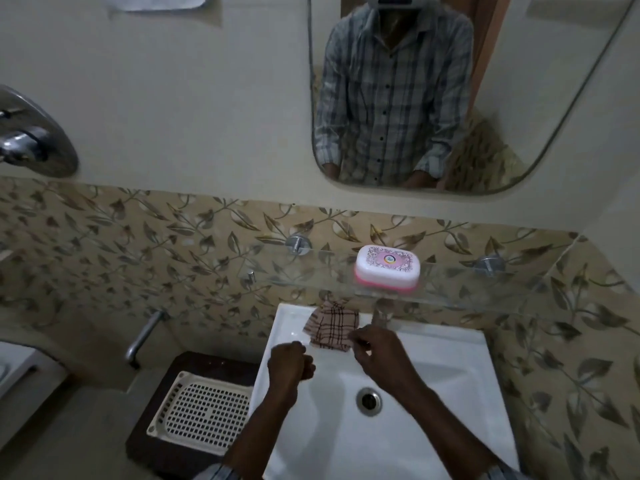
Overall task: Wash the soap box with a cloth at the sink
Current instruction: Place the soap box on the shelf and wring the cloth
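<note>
A white soap box [387, 269] with a pink base and a patterned lid stands closed on the glass shelf [311, 282] above the sink. A checked cloth [331, 328] lies on the back rim of the white sink [450, 375]. My right hand [375, 351] hovers over the basin with its fingertips at the cloth's right edge; whether it pinches the cloth is unclear. My left hand [291, 362] is curled into a loose fist just left of the cloth, holding nothing that I can see.
The sink drain [369, 400] lies between my forearms. A tap [380, 315] sits behind my right hand under the shelf. Left of the sink is a white perforated tray [201, 414] on a dark stand. A mirror [450, 98] hangs above.
</note>
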`<action>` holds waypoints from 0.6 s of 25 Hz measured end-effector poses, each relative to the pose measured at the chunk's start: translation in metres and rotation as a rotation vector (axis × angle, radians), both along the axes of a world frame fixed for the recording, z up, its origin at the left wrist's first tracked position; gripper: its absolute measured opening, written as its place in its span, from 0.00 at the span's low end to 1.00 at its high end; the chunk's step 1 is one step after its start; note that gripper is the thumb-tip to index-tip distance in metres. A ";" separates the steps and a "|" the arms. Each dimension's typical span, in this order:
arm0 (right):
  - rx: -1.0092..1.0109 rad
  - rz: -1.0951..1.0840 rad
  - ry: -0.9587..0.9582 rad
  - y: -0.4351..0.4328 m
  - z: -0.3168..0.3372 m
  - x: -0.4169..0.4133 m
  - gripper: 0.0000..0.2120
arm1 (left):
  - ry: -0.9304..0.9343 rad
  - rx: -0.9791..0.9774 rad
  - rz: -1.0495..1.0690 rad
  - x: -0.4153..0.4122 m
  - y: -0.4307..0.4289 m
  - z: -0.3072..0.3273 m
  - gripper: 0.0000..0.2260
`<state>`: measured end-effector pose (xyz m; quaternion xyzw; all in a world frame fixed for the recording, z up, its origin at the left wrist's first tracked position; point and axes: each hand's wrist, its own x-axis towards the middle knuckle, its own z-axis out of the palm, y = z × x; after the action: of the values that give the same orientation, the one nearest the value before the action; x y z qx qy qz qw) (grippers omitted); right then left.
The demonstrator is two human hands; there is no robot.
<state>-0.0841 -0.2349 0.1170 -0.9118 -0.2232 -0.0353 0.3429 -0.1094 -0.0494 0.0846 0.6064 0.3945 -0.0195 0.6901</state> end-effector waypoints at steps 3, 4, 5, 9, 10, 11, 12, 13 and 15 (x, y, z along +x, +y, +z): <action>-0.213 0.000 0.093 0.034 -0.051 0.019 0.20 | 0.134 -0.135 -0.016 -0.005 -0.004 -0.039 0.11; -0.280 0.024 0.111 0.046 -0.063 0.030 0.25 | 0.165 -0.173 -0.014 -0.006 -0.006 -0.050 0.13; -0.362 0.048 0.130 0.058 -0.073 0.042 0.30 | 0.193 -0.203 -0.015 -0.006 -0.007 -0.062 0.15; -0.637 0.048 0.124 0.074 -0.108 0.071 0.33 | 0.228 -0.387 0.028 -0.009 -0.005 -0.091 0.23; -0.657 0.012 0.152 0.078 -0.109 0.073 0.24 | 0.222 -0.467 0.068 -0.008 -0.002 -0.097 0.26; -0.599 -0.033 0.157 0.080 -0.114 0.073 0.18 | 0.205 -0.564 0.117 -0.006 0.002 -0.102 0.29; -0.531 -0.012 0.169 0.078 -0.115 0.069 0.13 | 0.170 -0.667 0.167 -0.003 0.006 -0.105 0.32; -0.340 -0.084 0.140 0.075 -0.116 0.065 0.12 | 0.124 -0.762 0.210 0.001 0.009 -0.108 0.35; -0.168 -0.152 0.196 0.070 -0.117 0.052 0.14 | 0.037 -0.913 0.255 0.010 0.014 -0.107 0.40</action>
<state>-0.0319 -0.1648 -0.0004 -0.9506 -0.1213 0.0467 0.2818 -0.0994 -0.0352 -0.0224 0.1873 0.4290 -0.1168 0.8759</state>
